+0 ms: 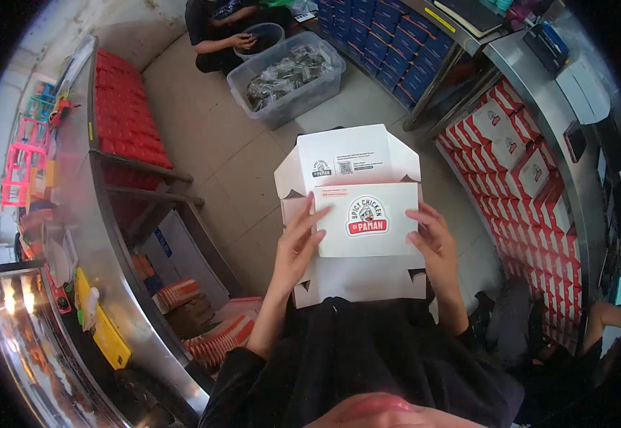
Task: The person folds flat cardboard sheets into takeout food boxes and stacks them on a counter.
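Note:
A white cardboard food box (pixel 339 246), partly folded, is in front of my body with a round-topped logo on its raised panel. Behind that panel stands a white flap (pixel 367 146) with angled corners and small print. A lower white panel (pixel 367 278) extends toward my lap; whether it belongs to the same piece I cannot tell. My left hand (pixel 298 242) grips the raised panel's left edge, fingers bent and slightly apart. At the opposite edge my right hand (pixel 435 246) has curled fingers and the thumb against the card. What lies under the box is hidden.
Stacked red-and-white boxes (pixel 517 185) fill a shelf at right; dark blue boxes (pixel 389 43) stand farther back. A clear plastic tub (pixel 289 110) of small packets sits on the tiled floor beside a seated person (pixel 218 32). Metal counters (pixel 110 235) flank the left; red packs (pixel 125 107) lie there.

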`<state>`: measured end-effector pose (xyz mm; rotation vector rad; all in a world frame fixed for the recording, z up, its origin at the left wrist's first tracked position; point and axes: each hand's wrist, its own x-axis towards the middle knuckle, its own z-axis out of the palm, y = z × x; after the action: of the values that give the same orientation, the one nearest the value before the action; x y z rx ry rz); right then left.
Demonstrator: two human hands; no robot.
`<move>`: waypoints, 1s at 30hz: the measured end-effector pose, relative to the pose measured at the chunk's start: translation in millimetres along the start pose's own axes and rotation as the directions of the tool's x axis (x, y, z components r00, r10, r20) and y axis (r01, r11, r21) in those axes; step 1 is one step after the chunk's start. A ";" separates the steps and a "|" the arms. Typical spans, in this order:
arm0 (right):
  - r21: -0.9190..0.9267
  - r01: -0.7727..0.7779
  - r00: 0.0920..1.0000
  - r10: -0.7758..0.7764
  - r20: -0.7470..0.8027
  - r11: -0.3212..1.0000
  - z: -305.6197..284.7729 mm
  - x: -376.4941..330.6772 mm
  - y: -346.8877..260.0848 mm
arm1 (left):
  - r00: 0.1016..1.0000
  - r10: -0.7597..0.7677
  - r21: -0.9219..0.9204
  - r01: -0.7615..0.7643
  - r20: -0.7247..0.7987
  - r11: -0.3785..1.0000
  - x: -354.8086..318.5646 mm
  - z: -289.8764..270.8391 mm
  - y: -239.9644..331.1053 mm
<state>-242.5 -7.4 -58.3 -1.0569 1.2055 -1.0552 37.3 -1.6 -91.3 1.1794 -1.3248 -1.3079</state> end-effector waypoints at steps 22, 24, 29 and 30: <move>-0.802 0.597 0.770 -0.290 0.568 0.015 16.6 43.0 -11.2 | 0.864 0.178 0.755 -0.500 0.472 0.425 54.3 24.7 41.7; -0.822 0.569 0.779 -0.329 0.534 0.012 11.0 34.3 -21.8 | 0.892 0.210 0.758 -0.452 0.401 0.471 55.7 27.1 48.0; -0.673 0.376 0.838 -0.544 -0.046 0.637 -10.1 15.1 -46.8 | 0.950 0.189 0.789 -0.312 0.249 0.529 52.8 75.0 94.9; -0.519 0.350 0.855 -0.492 -0.163 0.780 -6.9 7.8 -36.5 | 0.961 0.148 0.826 -0.278 0.235 0.491 51.3 84.8 106.1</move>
<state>-250.7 -22.2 -24.5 -1.6623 1.5563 -1.3359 -57.2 -42.6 11.0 1.4947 -2.2808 -0.4767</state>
